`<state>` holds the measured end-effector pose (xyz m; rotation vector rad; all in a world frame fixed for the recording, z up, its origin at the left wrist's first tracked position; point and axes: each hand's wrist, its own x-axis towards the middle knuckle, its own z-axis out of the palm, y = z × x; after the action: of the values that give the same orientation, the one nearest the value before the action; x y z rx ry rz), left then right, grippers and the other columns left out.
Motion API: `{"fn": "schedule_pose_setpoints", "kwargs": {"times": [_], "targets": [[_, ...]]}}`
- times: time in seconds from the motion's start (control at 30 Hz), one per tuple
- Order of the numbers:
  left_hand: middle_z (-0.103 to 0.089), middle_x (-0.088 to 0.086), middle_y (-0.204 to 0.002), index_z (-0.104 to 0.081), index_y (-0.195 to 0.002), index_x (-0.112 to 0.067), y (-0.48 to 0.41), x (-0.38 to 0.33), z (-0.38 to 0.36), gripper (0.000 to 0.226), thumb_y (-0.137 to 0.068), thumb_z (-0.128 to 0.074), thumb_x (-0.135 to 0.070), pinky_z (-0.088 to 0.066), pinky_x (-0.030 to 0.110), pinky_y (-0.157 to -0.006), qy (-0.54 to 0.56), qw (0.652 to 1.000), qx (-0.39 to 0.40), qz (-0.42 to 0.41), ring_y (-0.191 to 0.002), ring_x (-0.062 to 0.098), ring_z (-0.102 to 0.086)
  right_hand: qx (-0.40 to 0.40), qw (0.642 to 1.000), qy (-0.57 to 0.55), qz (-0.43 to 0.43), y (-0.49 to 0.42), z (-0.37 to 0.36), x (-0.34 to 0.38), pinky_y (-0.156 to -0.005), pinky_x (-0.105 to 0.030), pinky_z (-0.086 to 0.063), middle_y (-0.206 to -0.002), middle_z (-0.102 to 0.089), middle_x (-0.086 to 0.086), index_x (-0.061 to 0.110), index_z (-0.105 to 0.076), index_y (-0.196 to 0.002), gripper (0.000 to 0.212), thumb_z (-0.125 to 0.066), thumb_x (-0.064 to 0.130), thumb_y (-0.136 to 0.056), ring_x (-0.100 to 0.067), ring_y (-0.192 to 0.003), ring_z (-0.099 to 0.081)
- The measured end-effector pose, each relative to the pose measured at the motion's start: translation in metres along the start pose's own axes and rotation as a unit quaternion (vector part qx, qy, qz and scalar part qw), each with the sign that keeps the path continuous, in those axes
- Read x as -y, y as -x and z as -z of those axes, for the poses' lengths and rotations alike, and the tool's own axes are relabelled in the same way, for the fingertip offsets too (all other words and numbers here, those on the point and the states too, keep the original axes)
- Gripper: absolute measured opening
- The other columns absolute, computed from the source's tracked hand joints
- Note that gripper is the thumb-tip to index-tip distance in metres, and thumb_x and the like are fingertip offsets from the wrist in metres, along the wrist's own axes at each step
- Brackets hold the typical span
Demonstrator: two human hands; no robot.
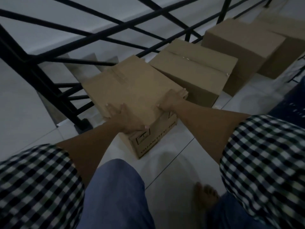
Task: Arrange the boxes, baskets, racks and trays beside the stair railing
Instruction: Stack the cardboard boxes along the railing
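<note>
Knee (115, 187), hands (127, 120) (171, 100) atop box (135, 86) lengthwise toward railing (31, 70)

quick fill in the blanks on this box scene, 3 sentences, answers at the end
1. The left hand and right hand both rest on the ___ of the nearest box.
2. The second box and third box sit in line beyond it, beside the black stair ___.
3. Near the bottom of the view, a bare ___ stands on the tiled floor.
Missing words: top; railing; foot.
</note>
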<state>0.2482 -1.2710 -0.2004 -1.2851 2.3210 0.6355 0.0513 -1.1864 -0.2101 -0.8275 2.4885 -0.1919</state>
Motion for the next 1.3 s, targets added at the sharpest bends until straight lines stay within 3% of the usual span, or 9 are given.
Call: {"fn": "schedule_pose_setpoints", "kwargs": {"times": [0.13, 0.27, 0.4, 0.57, 0.7, 0.8, 0.93, 1.17, 1.3], "targets": [[0.013, 0.022, -0.159, -0.004, -0.156, -0.019, -0.001, -0.034, 0.012, 0.119, -0.067, -0.033, -0.094, -0.004, 0.065, -0.113, 0.04, 0.991, -0.12, 0.038, -0.144, 0.048, 0.006, -0.01, 1.0, 0.001, -0.001, -0.001, 0.011, -0.004, -0.115, -0.052, -0.029, -0.155, -0.027, -0.021, 0.005, -0.035, -0.149, 0.08, -0.057, 0.053, -0.089, -0.044, -0.142, -0.025], [-0.006, 0.02, -0.16, -0.015, -0.153, -0.012, 0.0, -0.098, 0.013, 0.078, -0.095, -0.044, -0.054, -0.011, 0.051, -0.117, 0.097, 0.965, -0.241, -0.028, -0.145, 0.039, -0.01, -0.071, 0.995, -0.069, -0.02, 0.001, 0.042, -0.021, -0.094, -0.038, -0.044, -0.146, -0.037, -0.018, 0.01, -0.044, -0.141, 0.06, -0.059, 0.041, -0.091, -0.033, -0.127, -0.046], [-0.043, 0.014, -0.133, -0.045, -0.131, -0.01, 0.004, -0.166, 0.01, 0.044, -0.095, -0.051, -0.035, -0.038, 0.042, -0.097, 0.143, 0.939, -0.3, -0.092, -0.119, 0.032, -0.044, -0.166, 0.984, -0.049, 0.027, 0.001, 0.085, -0.059, -0.082, -0.03, -0.038, -0.13, -0.056, -0.013, 0.006, -0.049, -0.131, 0.043, -0.056, 0.031, -0.097, -0.028, -0.118, -0.055], [-0.064, 0.01, -0.114, -0.058, -0.119, -0.009, -0.005, -0.245, -0.012, 0.046, -0.094, -0.047, -0.046, -0.051, 0.041, -0.091, 0.308, 0.932, -0.178, -0.067, -0.102, 0.03, -0.061, -0.248, 0.968, -0.02, 0.013, -0.037, 0.123, -0.12, -0.09, -0.036, -0.042, -0.131, -0.055, -0.017, 0.007, -0.048, -0.13, 0.04, -0.051, 0.03, -0.097, -0.034, -0.119, -0.053], [-0.057, 0.009, -0.127, -0.044, -0.141, -0.01, -0.021, -0.298, -0.033, 0.074, -0.087, -0.047, -0.061, -0.058, 0.043, -0.081, 0.519, 0.849, 0.03, 0.088, -0.103, 0.032, -0.061, -0.242, 0.97, -0.006, -0.031, -0.084, 0.141, -0.167, -0.106, -0.046, -0.033, -0.149, -0.031, -0.023, 0.01, -0.034, -0.14, 0.055, -0.051, 0.037, -0.095, -0.042, -0.133, -0.034], [-0.048, 0.01, -0.137, -0.031, -0.149, -0.014, -0.038, -0.315, -0.044, 0.086, -0.083, -0.052, -0.065, -0.057, 0.044, -0.074, 0.555, 0.82, 0.063, 0.128, -0.108, 0.034, -0.056, -0.226, 0.97, -0.059, -0.063, -0.114, 0.15, -0.196, -0.113, -0.052, -0.024, -0.159, -0.015, -0.02, 0.016, -0.02, -0.151, 0.076, -0.057, 0.045, -0.092, -0.042, -0.144, -0.018], [-0.039, 0.009, -0.145, -0.023, -0.151, -0.02, -0.049, -0.325, -0.048, 0.071, -0.094, -0.049, -0.054, -0.055, 0.038, -0.048, 0.616, 0.771, 0.076, 0.143, -0.106, 0.031, -0.05, -0.192, 0.97, -0.109, -0.1, -0.151, 0.16, -0.227, -0.117, -0.054, -0.021, -0.163, -0.003, -0.015, 0.016, -0.008, -0.157, 0.092, -0.059, 0.053, -0.089, -0.04, -0.147, -0.012], [-0.041, 0.016, -0.145, -0.03, -0.148, -0.024, -0.056, -0.348, -0.047, 0.058, -0.099, -0.034, -0.055, -0.058, 0.056, -0.072, 0.689, 0.696, 0.114, 0.166, -0.122, 0.039, -0.049, -0.143, 0.973, -0.164, -0.069, -0.195, 0.169, -0.256, -0.121, -0.041, -0.003, -0.164, -0.011, -0.017, 0.003, -0.008, -0.157, 0.115, -0.049, 0.078, -0.081, -0.034, -0.151, -0.013], [-0.036, 0.014, -0.15, -0.027, -0.149, -0.017, -0.048, -0.36, -0.034, 0.057, -0.103, -0.03, -0.05, -0.052, 0.057, -0.088, 0.714, 0.656, 0.105, 0.221, -0.132, 0.039, -0.04, -0.155, 0.959, -0.223, -0.081, -0.191, 0.165, -0.255, -0.124, -0.04, -0.008, -0.166, -0.001, -0.015, 0.001, 0.003, -0.156, 0.118, -0.063, 0.066, -0.084, -0.034, -0.152, 0.001]]}}
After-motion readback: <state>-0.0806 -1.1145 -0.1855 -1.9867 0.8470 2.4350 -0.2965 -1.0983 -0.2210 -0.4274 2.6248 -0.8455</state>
